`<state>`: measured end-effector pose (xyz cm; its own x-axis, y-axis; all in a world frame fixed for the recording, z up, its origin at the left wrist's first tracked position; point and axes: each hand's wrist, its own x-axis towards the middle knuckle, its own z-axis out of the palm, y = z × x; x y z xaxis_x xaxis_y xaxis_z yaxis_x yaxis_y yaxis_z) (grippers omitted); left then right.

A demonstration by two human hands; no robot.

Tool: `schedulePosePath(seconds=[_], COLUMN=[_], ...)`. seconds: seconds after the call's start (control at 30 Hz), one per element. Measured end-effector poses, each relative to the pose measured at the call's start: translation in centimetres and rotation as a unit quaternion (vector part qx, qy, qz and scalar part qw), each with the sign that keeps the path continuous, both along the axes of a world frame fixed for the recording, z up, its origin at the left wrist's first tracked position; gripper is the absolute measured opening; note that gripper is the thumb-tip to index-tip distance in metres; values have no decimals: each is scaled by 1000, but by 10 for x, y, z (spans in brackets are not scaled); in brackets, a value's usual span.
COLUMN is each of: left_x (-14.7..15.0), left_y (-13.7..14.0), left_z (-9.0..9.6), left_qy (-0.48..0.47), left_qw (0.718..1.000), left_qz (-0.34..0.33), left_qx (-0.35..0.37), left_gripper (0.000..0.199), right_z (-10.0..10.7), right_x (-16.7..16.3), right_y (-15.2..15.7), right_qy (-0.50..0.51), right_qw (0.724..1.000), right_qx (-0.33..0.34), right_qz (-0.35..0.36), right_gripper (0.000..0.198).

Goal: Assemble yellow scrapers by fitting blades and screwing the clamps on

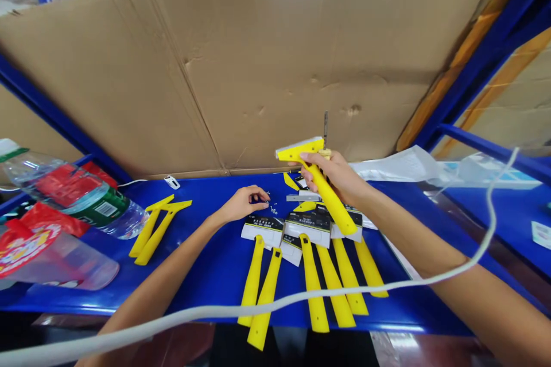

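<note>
My right hand (333, 169) is closed around a yellow scraper (331, 198), raised above the table with its wide head to the upper left. Tucked in the same hand, a thin dark shaft (326, 129) like a screwdriver's stands upright from a pale handle end. My left hand (245, 203) rests low over the table, thumb and fingertips drawn together beside small loose screws and nuts (274, 209). Whatever lies between those fingertips is too small to make out. Below the hands are black-and-white packaging cards (263, 230) and several yellow handles (316, 292).
Two yellow scrapers (157, 232) lie at the left. Near them are a water bottle (103, 206) on its side and a clear plastic cup (81, 261). A white cable (284, 301) crosses the foreground. Cardboard (275, 57) walls the back; blue posts (477, 63) frame the sides.
</note>
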<state>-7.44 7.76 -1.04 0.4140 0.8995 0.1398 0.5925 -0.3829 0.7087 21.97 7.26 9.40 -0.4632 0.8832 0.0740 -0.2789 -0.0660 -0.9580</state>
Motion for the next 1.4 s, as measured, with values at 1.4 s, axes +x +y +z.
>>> schedulePosePath(seconds=[1.4], left_x=[22], left_y=[-29], left_z=[-14], left_qy=[172], left_qw=[961], left_qz=[-65], left_qx=[208], left_gripper=[30], right_z=[-79], right_x=[-7], right_y=[-29], right_qy=[-32], right_qw=[981], right_qx=[-187], right_qz=[27], right_gripper=[35])
